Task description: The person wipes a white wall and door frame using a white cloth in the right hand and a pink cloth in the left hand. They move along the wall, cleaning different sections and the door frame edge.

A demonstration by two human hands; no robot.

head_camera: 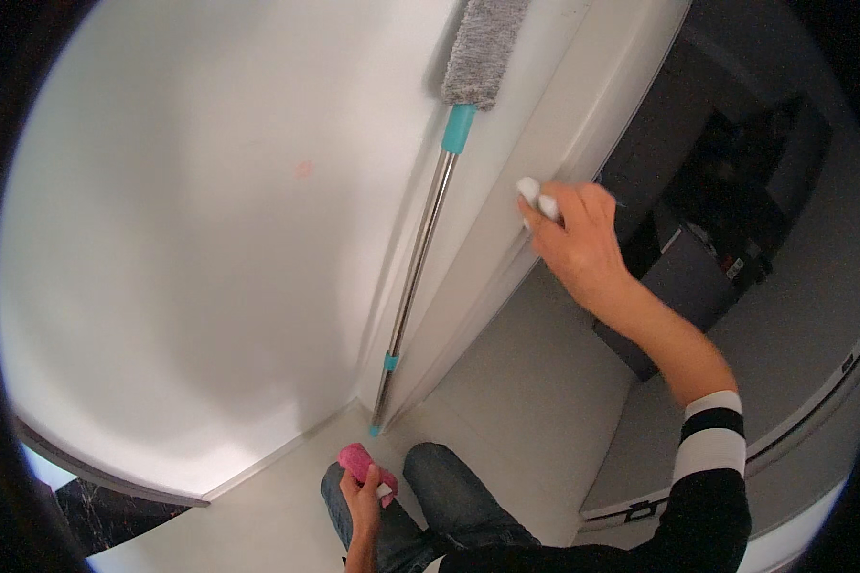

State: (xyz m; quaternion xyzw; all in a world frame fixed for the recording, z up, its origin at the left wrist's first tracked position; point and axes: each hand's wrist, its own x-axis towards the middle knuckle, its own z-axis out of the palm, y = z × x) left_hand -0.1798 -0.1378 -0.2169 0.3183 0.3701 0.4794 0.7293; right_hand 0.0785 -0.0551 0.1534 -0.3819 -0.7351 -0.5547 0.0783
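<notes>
My right hand [577,236] is closed on a white cloth or sponge [537,197], held against the white door frame [502,215]. Low in the view, over my knees, my left hand [362,494] grips a pink cloth [358,462]; a small white piece [383,490] shows by its fingers. Between the white wall and the door frame leans a duster with a grey fluffy head [484,57], a teal collar [458,129] and a metal telescopic pole [423,251], its teal tip on the floor.
A white wall [222,251] fills the left, with a faint reddish mark on it. Pale floor [279,523] lies below. Beyond the doorway at right are dark furniture [695,272] and a grey panel. A black marbled surface [115,512] shows at lower left.
</notes>
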